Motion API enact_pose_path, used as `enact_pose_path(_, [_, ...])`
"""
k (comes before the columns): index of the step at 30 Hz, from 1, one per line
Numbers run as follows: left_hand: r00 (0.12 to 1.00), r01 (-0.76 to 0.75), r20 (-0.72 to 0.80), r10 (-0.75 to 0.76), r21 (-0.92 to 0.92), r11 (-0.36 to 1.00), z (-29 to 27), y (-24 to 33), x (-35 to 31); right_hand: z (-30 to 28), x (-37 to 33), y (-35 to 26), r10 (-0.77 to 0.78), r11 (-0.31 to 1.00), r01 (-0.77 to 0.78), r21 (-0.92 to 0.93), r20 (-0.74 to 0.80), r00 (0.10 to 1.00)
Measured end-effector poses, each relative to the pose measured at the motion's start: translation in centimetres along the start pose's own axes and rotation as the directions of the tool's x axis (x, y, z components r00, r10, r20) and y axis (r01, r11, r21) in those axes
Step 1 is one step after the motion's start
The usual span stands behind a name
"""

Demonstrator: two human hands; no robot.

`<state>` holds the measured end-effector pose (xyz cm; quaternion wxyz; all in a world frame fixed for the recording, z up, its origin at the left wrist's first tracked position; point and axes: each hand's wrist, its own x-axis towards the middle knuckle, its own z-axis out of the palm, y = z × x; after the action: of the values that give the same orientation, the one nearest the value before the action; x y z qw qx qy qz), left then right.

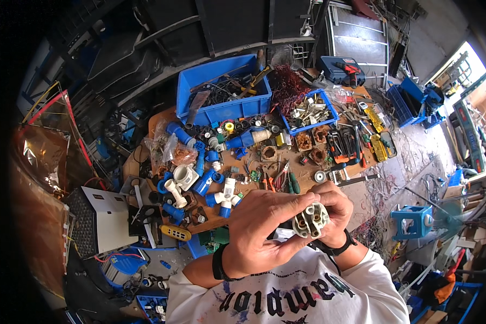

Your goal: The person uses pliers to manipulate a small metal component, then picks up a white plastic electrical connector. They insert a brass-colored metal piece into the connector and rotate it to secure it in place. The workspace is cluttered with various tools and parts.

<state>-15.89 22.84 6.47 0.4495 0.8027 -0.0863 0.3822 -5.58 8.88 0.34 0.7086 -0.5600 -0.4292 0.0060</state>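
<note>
In front of my chest I hold a pale plastic socket insert [311, 220] with brass-coloured contacts inside its openings. My left hand [259, 229] grips it between thumb and fingers from the left. Closed around its right and far side is my right hand [336, 208], with some fingers hidden behind the part. Beyond my hands, on the wooden table [243, 189], lie green-handled pliers [294, 183], white and blue pipe fittings [228, 189] and a white pipe elbow [175, 193].
At the table's back stand a large blue crate [227, 110] of cables and tools and a smaller blue tray [308, 128] of metal parts. A red drill [352, 70] rests on a blue case [332, 69]. At right stands a blue stool [410, 221].
</note>
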Motion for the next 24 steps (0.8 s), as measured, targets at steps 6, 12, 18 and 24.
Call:
enact_pose_path(6, [0.999, -0.04, 0.013, 0.04, 0.003, 0.999, 0.0, 0.1, 0.0, 0.0, 0.1, 0.2, -0.01, 0.999, 0.01, 0.031, 0.006, 1.0])
enact_pose_path(12, [0.999, 0.015, 0.037, -0.015, -0.011, 1.0, -0.2, 0.5, 0.0, -0.1, 0.2, -0.1, 0.025, 0.997, -0.025, 0.078, 0.003, 1.0])
enact_pose_path(18, [0.999, 0.025, 0.048, -0.023, -0.03, 0.999, -0.1, 0.3, 0.1, -0.5, -0.3, -0.1, 0.074, 0.993, -0.074, 0.088, -0.003, 0.997])
enact_pose_path(24, [1.0, -0.011, 0.027, 0.01, 0.021, 1.0, 0.2, -0.2, -0.3, -0.4, -0.5, 1.0, 0.024, 1.0, -0.024, 0.017, 0.037, 0.999])
